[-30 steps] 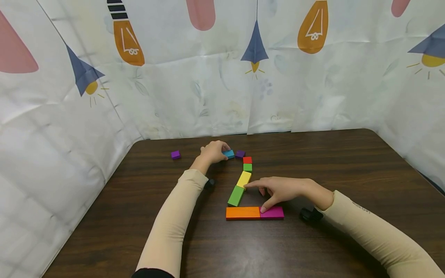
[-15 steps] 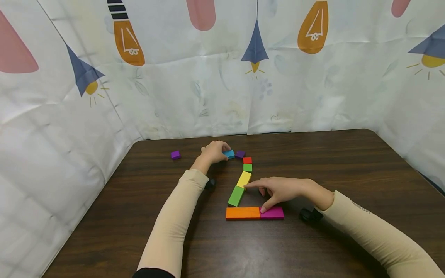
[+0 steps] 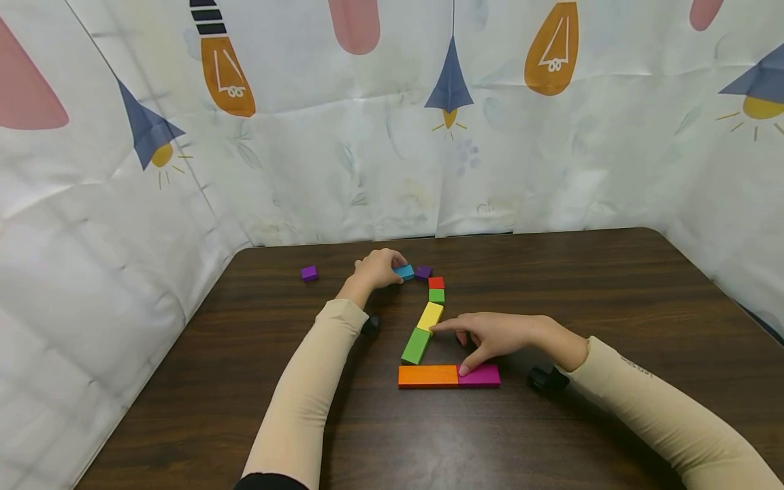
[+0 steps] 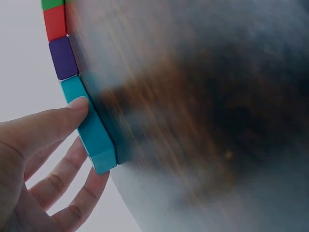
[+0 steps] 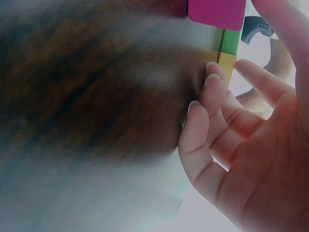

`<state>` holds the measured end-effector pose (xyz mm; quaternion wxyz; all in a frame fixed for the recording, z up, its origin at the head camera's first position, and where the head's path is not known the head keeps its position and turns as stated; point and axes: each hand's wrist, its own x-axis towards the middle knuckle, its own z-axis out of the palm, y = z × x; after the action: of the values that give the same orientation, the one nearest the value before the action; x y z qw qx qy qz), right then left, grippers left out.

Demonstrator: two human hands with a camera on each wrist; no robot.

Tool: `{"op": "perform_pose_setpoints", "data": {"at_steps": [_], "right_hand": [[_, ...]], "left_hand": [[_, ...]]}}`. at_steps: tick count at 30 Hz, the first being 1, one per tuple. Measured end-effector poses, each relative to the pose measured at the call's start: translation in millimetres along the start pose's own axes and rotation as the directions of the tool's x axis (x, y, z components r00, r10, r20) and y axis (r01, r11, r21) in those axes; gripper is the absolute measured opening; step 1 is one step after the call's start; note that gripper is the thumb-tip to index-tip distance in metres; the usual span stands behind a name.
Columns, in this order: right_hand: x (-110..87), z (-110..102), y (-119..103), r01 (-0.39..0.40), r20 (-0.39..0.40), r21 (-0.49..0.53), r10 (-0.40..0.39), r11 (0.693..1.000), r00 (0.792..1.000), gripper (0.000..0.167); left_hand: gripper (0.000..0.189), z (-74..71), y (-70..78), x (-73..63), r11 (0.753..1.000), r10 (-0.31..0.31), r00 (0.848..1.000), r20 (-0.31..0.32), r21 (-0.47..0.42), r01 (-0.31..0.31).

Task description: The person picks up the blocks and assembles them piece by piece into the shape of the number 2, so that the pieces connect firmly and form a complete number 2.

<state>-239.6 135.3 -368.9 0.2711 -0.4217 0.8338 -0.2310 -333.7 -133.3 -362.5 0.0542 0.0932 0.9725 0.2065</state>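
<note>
In the head view, my left hand [image 3: 376,269] is at the far end of a line of coloured wooden blocks. Its thumb and fingers pinch a light blue block [image 4: 96,133], which lies on the table against a dark purple block [image 3: 423,271]. From there the line bends through a red block [image 3: 436,282], a small green block [image 3: 437,295], a yellow block [image 3: 430,316] and a longer green block [image 3: 416,346]. An orange block [image 3: 427,376] and a magenta block [image 3: 484,378] form the base. My right hand [image 3: 505,333] touches the yellow block with its index finger; its thumb rests on the magenta one.
A lone purple block [image 3: 309,273] lies left of my left hand. The dark wooden table [image 3: 588,286] has its far edge against a white printed curtain [image 3: 367,163], which also runs along the left and right sides.
</note>
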Motion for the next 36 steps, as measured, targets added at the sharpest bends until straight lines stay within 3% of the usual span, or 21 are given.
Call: {"op": "perform_pose_setpoints", "data": {"at_steps": [9, 15, 25, 36], "right_hand": [[0.4, 2.6, 1.6, 0.010, -0.004, 0.005, -0.010, 1.000, 1.000, 0.078], [-0.4, 2.6, 2.0, 0.012, -0.012, 0.009, -0.012, 1.000, 1.000, 0.078], [-0.5, 1.0, 0.5, 0.005, -0.005, 0.007, -0.005, 1.000, 1.000, 0.079], [-1.3, 1.2, 0.3, -0.006, -0.011, -0.002, 0.006, 1.000, 1.000, 0.079]], "left_hand": [[0.038, -2.5, -3.2, -3.2, 1.000, 0.025, 1.000, -0.010, -0.007, -0.025], [0.034, -11.4, -6.7, -8.7, 0.998, 0.052, 0.996, -0.069, -0.020, -0.053], [0.028, -26.6, -18.4, -23.3, 0.990, 0.116, 0.977, -0.178, -0.057, -0.128], [0.023, -43.1, -39.9, -40.6, 0.973, 0.154, 0.956, -0.251, -0.131, -0.192]]}}
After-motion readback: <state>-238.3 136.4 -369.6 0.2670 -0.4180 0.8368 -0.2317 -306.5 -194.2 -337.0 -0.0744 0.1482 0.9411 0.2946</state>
